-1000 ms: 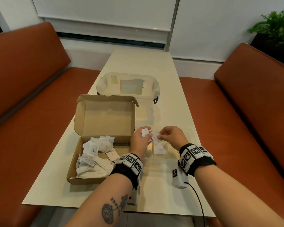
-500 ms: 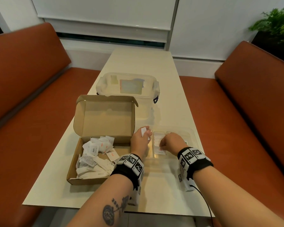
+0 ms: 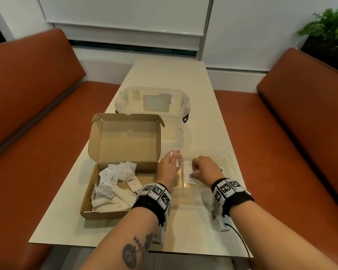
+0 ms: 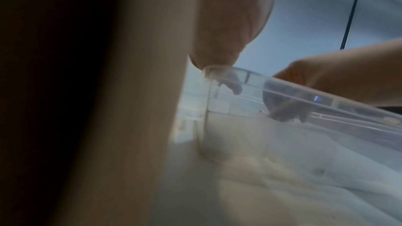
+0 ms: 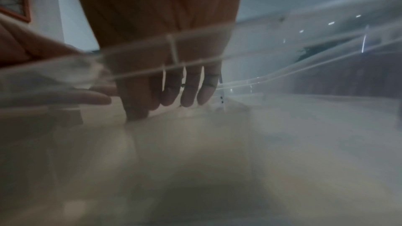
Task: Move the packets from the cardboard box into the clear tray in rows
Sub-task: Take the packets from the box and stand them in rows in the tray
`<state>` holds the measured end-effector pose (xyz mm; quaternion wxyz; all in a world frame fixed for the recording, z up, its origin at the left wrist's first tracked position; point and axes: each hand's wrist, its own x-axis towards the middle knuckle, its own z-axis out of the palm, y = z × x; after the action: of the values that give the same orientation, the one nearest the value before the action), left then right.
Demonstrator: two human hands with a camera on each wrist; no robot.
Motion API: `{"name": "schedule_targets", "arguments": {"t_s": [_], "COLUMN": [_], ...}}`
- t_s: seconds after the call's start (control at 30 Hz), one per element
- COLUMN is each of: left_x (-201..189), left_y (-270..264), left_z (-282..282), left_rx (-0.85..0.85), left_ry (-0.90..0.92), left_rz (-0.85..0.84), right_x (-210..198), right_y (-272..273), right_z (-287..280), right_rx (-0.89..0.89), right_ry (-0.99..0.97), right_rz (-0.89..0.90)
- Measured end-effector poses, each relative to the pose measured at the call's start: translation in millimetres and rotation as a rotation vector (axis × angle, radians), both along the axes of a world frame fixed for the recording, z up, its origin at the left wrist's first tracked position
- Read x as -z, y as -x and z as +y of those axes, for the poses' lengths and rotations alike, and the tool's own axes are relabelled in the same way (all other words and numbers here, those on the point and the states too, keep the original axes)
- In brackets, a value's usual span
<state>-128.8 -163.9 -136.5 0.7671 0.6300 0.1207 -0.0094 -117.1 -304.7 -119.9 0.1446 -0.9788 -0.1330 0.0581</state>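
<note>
An open cardboard box (image 3: 105,214) at the left holds a heap of small white packets (image 3: 115,178). Right of it lies the clear tray (image 3: 231,162) with a few packets (image 3: 187,165) in a row at its left end. My left hand (image 3: 174,156) hovers at the tray's left rim and pinches a white packet (image 3: 177,162). My right hand (image 3: 194,173) reaches down into the tray. Its fingertips (image 5: 169,97) are spread on the tray floor, on or beside the packets, with the thumb held apart. The left wrist view shows the tray rim (image 4: 304,92) with the right hand (image 4: 326,71) behind it.
A clear lidded storage bin (image 3: 152,102) stands behind the cardboard box. Orange benches (image 3: 37,114) run along both sides of the narrow cream table (image 3: 201,133). A potted plant (image 3: 328,26) sits at the back right. A black cable (image 3: 240,238) trails from my right wrist.
Both hands were together above the tray with packets between them. The right hand has since dropped into the tray and the left hand has sunk to the tray's rim, still holding a packet.
</note>
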Motion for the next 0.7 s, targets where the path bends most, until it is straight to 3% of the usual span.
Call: {"name": "schedule_targets", "arguments": {"t_s": [0.13,0.23,0.33,0.53,0.7], "left_x": [-6,-10,-13,-16,-18], "left_y": [2,3,5,7,9], "left_z": [0,-1,-2,0,8], "left_rx": [0.001,-0.004,0.016,0.04,-0.033], "left_ry": [0.061,0.083,0.09,0.088,-0.248], "left_rz": [0.012,0.005,0.004,0.018,-0.069], "right_x": [-8,-17,-24,-28,-28], "right_y": [0,1,2,-1,-4], "right_z": [8,17,23,18,3], "right_rx": [0.14,0.208,0.209,0.209,0.175], "right_ry": [-0.352,-0.632,-0.794,-0.844,-0.703], "right_rz": [-0.01,0.081,0.181,0.202,0.11]}}
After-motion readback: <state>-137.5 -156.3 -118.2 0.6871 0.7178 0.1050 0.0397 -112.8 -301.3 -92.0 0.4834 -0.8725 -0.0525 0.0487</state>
